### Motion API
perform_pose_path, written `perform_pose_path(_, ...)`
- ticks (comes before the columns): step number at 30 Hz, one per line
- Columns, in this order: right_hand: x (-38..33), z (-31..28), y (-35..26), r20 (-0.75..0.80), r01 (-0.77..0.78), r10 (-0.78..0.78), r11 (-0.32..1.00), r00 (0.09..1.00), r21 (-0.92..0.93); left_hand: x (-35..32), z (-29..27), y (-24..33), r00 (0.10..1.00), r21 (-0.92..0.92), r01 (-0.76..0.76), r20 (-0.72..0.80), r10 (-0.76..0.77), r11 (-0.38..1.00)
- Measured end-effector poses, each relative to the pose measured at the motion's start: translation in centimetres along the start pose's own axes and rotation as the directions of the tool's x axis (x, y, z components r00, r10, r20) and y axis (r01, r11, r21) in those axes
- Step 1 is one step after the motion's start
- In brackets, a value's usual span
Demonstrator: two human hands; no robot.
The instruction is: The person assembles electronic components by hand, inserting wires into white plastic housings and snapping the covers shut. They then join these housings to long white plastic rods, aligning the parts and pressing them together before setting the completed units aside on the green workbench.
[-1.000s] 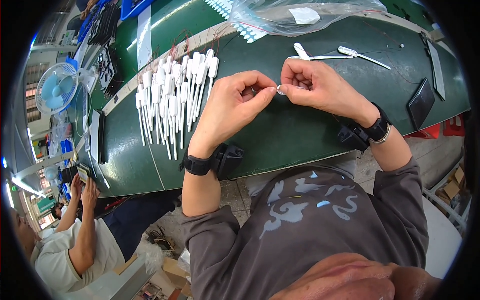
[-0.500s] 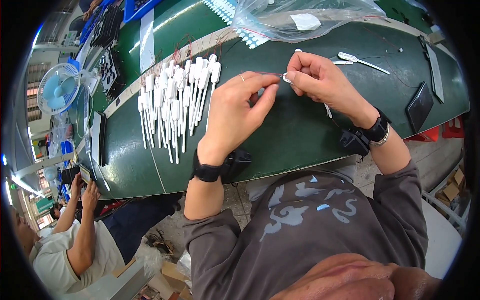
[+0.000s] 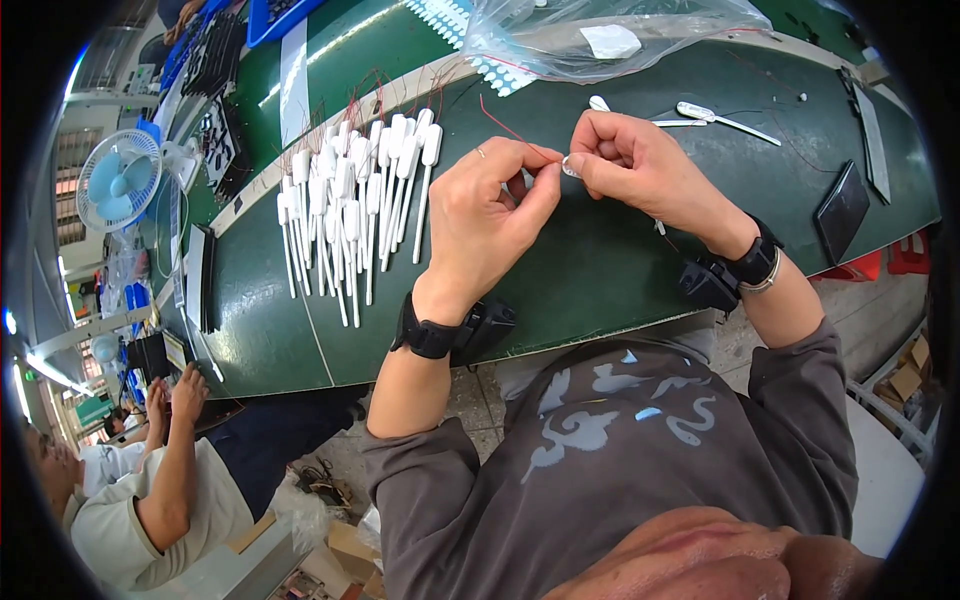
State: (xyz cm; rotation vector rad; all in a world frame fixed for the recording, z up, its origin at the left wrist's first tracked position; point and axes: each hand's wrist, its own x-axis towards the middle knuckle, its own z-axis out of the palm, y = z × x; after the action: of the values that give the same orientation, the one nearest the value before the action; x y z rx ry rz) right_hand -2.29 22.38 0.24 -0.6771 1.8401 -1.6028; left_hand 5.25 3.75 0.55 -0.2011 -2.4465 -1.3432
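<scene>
My right hand (image 3: 640, 165) pinches a small white piece (image 3: 571, 167) between thumb and fingers; most of it is hidden in the hand. Against it, the thumb and forefinger of my left hand (image 3: 490, 205) are closed on a thin red wire (image 3: 505, 128), whose free end sticks up past the fingers. A white tip (image 3: 660, 227) and a thin wire show below my right hand; whether they belong to the held piece I cannot tell. Left of my hands lies a dense group of white paddle-shaped pieces (image 3: 342, 180) with slim stems and fine red wires at their far ends.
Beyond my right hand lie a few more white stemmed pieces (image 3: 697, 112). A clear plastic bag (image 3: 540, 45) and a dotted sheet (image 3: 505, 78) are at the back. A dark flat device (image 3: 840, 213) rests at the right. A co-worker (image 3: 165, 480) sits at the left, near a fan (image 3: 118, 177).
My left hand has shifted slightly right and closed in on the white piece. The red wire, earlier stretched between the hands, now points up and away. The co-worker's hands moved slightly.
</scene>
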Motion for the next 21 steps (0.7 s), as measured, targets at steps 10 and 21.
perform_pose_path(10, -0.4, -0.1, -1.2, 0.047, 0.003, -0.006, 0.998, 0.999, 0.06, 0.5, -0.2, -2.3, 0.928, -0.097, 0.363, 0.131, -0.349, 0.927)
perform_pose_path(21, -0.1, 0.2, 0.0, -0.106, 0.049, -0.063, 0.991, 0.992, -0.127, 1.4, -1.7, -0.9, 0.857, 0.275, -0.211, -0.41, 0.313, 0.938)
